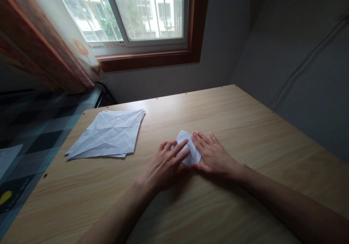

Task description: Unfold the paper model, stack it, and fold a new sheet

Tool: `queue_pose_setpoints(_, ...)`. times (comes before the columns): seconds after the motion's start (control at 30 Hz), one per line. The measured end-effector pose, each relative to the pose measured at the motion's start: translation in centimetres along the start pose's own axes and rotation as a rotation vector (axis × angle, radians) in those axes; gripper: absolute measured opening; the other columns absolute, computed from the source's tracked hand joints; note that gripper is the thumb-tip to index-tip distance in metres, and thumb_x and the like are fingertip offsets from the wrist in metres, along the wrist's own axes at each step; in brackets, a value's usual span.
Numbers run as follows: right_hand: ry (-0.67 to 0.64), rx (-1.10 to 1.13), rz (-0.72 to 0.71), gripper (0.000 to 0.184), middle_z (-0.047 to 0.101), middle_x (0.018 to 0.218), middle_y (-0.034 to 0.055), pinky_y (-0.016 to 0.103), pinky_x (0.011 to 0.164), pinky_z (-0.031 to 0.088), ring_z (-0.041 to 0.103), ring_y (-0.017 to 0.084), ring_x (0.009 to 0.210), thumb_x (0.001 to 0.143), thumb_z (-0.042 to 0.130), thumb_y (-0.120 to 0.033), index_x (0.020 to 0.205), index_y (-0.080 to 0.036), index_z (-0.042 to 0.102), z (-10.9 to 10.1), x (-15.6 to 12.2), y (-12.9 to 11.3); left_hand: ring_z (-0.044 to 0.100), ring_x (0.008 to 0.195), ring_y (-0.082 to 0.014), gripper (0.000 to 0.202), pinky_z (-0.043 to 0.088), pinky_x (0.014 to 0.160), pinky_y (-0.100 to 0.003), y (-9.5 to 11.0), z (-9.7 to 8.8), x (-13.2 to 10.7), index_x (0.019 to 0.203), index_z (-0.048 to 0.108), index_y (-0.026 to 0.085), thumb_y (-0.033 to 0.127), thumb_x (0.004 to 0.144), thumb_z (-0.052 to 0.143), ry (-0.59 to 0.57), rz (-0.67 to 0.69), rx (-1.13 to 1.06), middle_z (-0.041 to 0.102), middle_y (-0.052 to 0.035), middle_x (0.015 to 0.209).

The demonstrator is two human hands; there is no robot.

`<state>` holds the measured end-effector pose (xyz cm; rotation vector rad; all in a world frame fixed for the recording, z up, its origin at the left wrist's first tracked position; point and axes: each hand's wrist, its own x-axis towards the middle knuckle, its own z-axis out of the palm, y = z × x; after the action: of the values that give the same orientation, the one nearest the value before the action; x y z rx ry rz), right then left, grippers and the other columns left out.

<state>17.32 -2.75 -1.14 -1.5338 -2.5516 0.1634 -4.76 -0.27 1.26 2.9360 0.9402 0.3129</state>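
A small folded piece of white paper (194,156) lies on the wooden tabletop between my hands. My left hand (170,161) rests over its left side, fingers apart, with the index and middle fingers touching the paper. On the right side, my right hand (212,153) lies flat with its fingers stretched out and their tips on the paper's edge. Parts of the folded paper are hidden under my fingers. To the left sits a stack of creased white paper sheets (111,131), marked with crossing fold lines.
The light wooden board (245,127) has small dark holes along its edges. A checked cloth (40,138) covers the surface at the left. Behind stand a barred window (152,15) and an orange curtain (35,29). A cable (302,62) hangs along the right wall.
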Motion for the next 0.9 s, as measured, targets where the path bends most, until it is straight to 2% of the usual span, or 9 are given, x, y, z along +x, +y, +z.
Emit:
queue_pose_setpoints(0.17,-0.029,-0.030,0.022,0.087,0.024,0.157,0.0193,0.060,0.116,0.014,0.021,0.034,0.146,0.089,0.041,-0.065,0.149,-0.005,0.028,0.00,0.23,-0.04,0.050,0.117,-0.0295,0.036,0.033,0.101,-0.047,0.15,0.12,0.08,0.120,0.056,0.021,0.045,0.093,0.049,0.020,0.031,0.019,0.056,-0.0088,0.136)
queue_pose_setpoints(0.23,-0.033,-0.040,0.027,0.087,0.024,0.157,0.0188,0.060,0.116,0.015,0.021,0.034,0.146,0.089,0.041,-0.066,0.149,-0.005,0.028,0.01,0.29,-0.10,0.051,0.118,-0.0294,0.038,0.033,0.101,-0.047,0.12,0.19,0.03,0.122,0.055,0.021,0.046,0.093,0.049,0.028,0.038,0.033,0.056,-0.0092,0.136)
queue_pose_setpoints(0.37,0.004,-0.051,0.027,0.087,0.030,0.154,0.0213,0.059,0.116,0.018,0.025,0.035,0.145,0.088,0.045,-0.065,0.148,-0.002,0.032,0.00,0.14,-0.16,0.047,0.122,-0.0318,0.040,0.034,0.097,-0.048,-0.05,0.27,-0.09,0.129,0.052,0.028,0.046,0.093,0.048,0.012,0.041,0.068,0.052,-0.0050,0.141)
queue_pose_setpoints(0.43,0.060,-0.044,0.014,0.079,0.035,0.152,0.0213,0.057,0.117,0.019,0.028,0.034,0.143,0.090,0.047,-0.058,0.145,-0.003,0.037,-0.04,-0.09,-0.15,0.046,0.123,-0.0321,0.042,0.034,0.096,-0.048,-0.14,0.26,-0.10,0.130,0.052,0.030,0.048,0.093,0.048,-0.004,0.024,0.060,0.052,-0.0042,0.141)
queue_pose_setpoints(0.57,0.179,0.018,-0.050,0.045,0.050,0.144,0.0140,0.049,0.117,0.026,0.041,0.027,0.137,0.097,0.042,-0.031,0.135,-0.010,0.053,-0.05,-0.46,-0.19,0.046,0.123,-0.0317,0.045,0.033,0.097,-0.048,-0.33,0.27,-0.06,0.132,0.051,0.032,0.052,0.092,0.049,-0.017,0.009,0.037,0.049,-0.0034,0.145)
queue_pose_setpoints(0.63,0.185,0.057,-0.057,0.041,0.054,0.141,0.0124,0.047,0.115,0.031,0.046,0.025,0.133,0.096,0.042,-0.025,0.132,-0.012,0.057,0.03,-0.41,-0.25,0.046,0.123,-0.0319,0.047,0.033,0.098,-0.048,-0.40,0.33,-0.04,0.133,0.051,0.031,0.054,0.091,0.049,-0.020,0.007,0.028,0.048,-0.0041,0.146)
queue_pose_setpoints(0.73,0.139,0.060,-0.017,0.047,0.049,0.145,0.0132,0.050,0.113,0.032,0.044,0.027,0.135,0.095,0.044,-0.028,0.138,-0.011,0.051,0.09,-0.10,-0.32,0.046,0.123,-0.0327,0.049,0.033,0.098,-0.049,-0.46,0.42,-0.04,0.133,0.051,0.031,0.056,0.091,0.048,-0.027,0.005,0.017,0.047,-0.0041,0.146)
queue_pose_setpoints(0.9,0.057,0.029,0.006,0.059,0.034,0.154,0.0154,0.061,0.114,0.020,0.029,0.031,0.143,0.094,0.041,-0.034,0.147,-0.009,0.035,-0.15,0.43,0.00,0.047,0.122,-0.0323,0.051,0.034,0.099,-0.050,-0.49,0.47,-0.05,0.134,0.051,0.033,0.057,0.088,0.052,-0.013,-0.021,-0.001,0.044,-0.0084,0.148)
